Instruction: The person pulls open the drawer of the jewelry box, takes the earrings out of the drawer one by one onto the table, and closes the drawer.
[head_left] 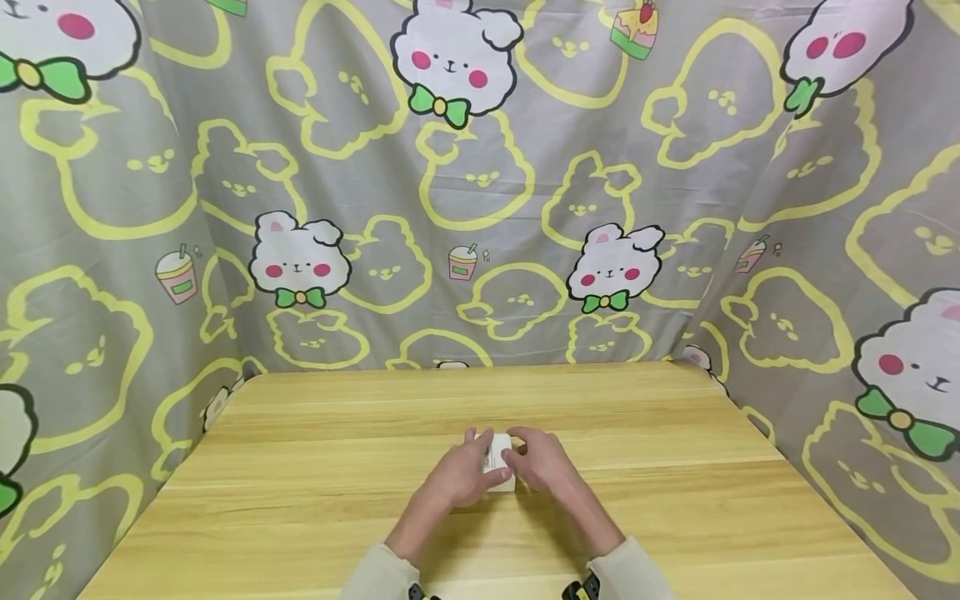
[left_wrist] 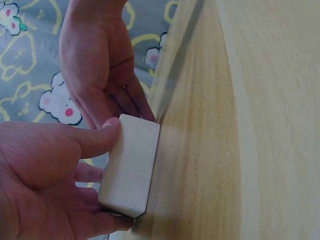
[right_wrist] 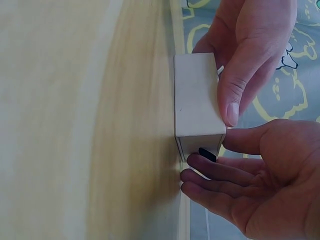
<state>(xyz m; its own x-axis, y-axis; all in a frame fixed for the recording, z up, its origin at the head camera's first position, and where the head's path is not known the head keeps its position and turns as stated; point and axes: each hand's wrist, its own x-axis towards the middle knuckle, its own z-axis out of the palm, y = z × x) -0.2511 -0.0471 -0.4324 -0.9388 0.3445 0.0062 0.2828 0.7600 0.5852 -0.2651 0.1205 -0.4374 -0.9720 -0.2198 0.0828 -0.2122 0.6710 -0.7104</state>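
Observation:
A small white box [head_left: 501, 450] with dark print on its top stands on the wooden table. My left hand [head_left: 461, 473] grips it from the left, thumb along the near side and fingers towards the far side. On the right, my right hand [head_left: 542, 460] holds its end, thumb at a corner and curled fingertips against the end face. In the right wrist view a small black piece [right_wrist: 207, 154] shows at that end of the white box [right_wrist: 197, 95], by the right fingertips. What the black piece is cannot be told.
The wooden table [head_left: 300, 500] spreads out around the hands. A grey curtain [head_left: 487, 192] printed with cartoon rabbits and yellow outlines hangs along its back and both sides.

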